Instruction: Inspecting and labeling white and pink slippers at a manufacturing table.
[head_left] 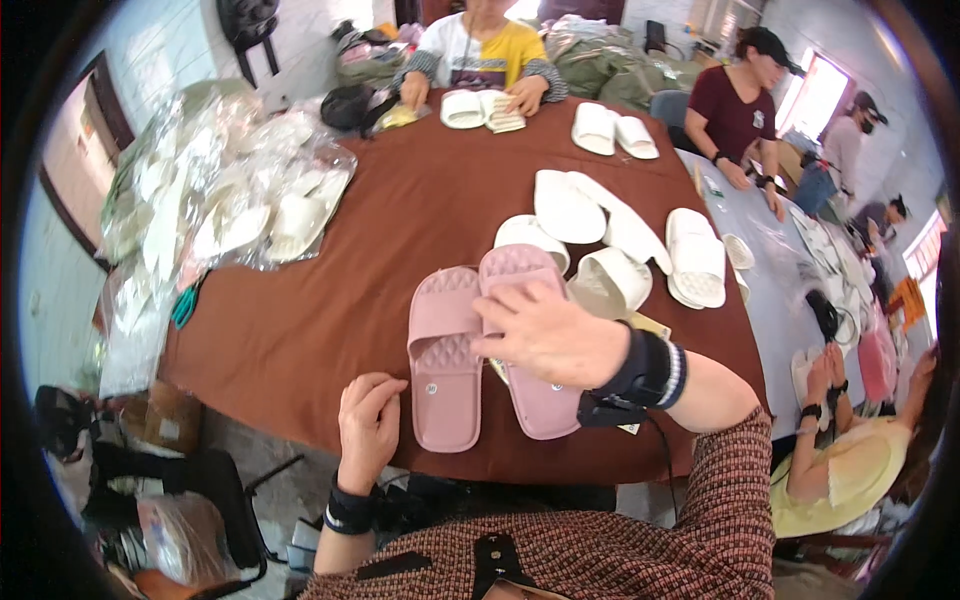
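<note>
Two pink slippers lie side by side, sole down, on the brown cloth at the table's near edge. My right hand [550, 335] reaches across the strap of the right pink slipper [545, 408], its fingers apart and touching the strap; it covers part of that slipper. Beside the left pink slipper [445, 400], my left hand [370, 420] is loosely curled at the edge of the cloth, with nothing visible in it. Just beyond are several white slippers [570, 208], some overlapping, and another white pair [695, 258] to their right.
Plastic-bagged white slippers [225, 195] are heaped at the left, near teal-handled scissors [185, 305]. Across the brown-covered table [420, 190] a person [485, 55] handles white slippers. Another white pair [613, 130] lies far right. Other people work along a grey table [770, 300].
</note>
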